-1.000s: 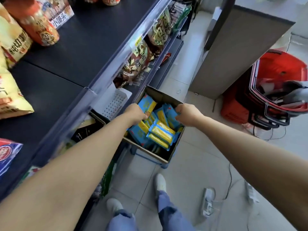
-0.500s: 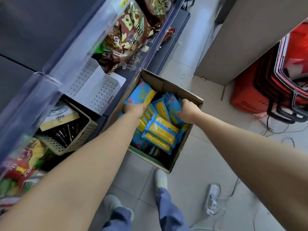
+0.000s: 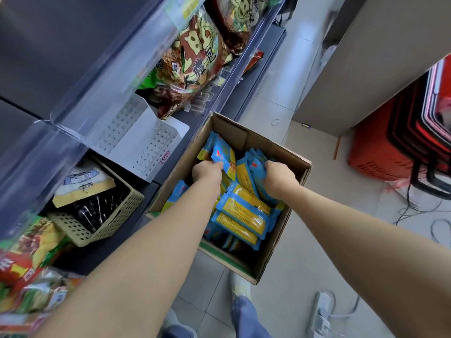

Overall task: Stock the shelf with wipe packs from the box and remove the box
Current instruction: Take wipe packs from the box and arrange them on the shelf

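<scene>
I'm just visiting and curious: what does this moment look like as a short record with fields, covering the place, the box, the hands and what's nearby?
place: shop aisle, tiled floor, shelving on the left
box: open cardboard box on the floor beside the bottom shelf
contents: many blue-and-yellow wipe packs, piled loosely
left hand: inside the box, closed on a wipe pack
right hand: inside the box, gripping several packs
shelf spot: white perforated divider tray, no wipe packs in it
beside it: beige perforated basket
far right: stacked red shopping baskets
stage: packs not yet moved to the shelf
</scene>
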`<action>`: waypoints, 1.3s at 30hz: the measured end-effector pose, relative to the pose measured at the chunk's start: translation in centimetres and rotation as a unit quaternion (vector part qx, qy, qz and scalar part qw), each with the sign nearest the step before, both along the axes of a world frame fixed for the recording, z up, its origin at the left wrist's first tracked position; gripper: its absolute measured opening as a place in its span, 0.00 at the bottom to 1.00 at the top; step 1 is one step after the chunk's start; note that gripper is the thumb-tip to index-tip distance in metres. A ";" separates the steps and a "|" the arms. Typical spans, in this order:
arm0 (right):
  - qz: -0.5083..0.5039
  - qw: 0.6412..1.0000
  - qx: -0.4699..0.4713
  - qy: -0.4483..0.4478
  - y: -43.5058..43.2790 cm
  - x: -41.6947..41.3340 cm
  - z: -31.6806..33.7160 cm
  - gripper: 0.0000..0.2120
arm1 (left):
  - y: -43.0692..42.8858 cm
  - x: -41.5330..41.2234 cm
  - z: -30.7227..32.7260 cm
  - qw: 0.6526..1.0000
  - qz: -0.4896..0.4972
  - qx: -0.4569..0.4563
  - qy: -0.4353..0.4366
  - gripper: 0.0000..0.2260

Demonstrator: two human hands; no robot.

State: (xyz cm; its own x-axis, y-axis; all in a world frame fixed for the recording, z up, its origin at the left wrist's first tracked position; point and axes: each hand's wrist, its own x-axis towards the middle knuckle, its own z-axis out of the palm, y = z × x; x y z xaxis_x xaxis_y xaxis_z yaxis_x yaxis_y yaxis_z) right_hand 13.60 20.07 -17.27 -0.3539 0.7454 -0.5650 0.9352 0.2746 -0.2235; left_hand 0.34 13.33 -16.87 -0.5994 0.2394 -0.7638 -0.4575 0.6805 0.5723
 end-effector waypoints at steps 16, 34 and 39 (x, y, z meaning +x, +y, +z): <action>-0.023 0.991 -0.063 0.112 1.2 -0.8 13.4 0.17 | -1.9 -1.0 9.0 0.990 -0.061 0.062 0.113 0.05; 0.077 0.968 0.091 0.219 -1.3 -5.0 42.9 0.25 | -9.5 -4.6 40.5 0.929 -0.016 0.253 0.268 0.14; 0.123 0.948 0.093 0.277 -4.2 -7.4 50.0 0.24 | -14.0 -5.3 48.2 0.907 -0.039 0.294 0.300 0.08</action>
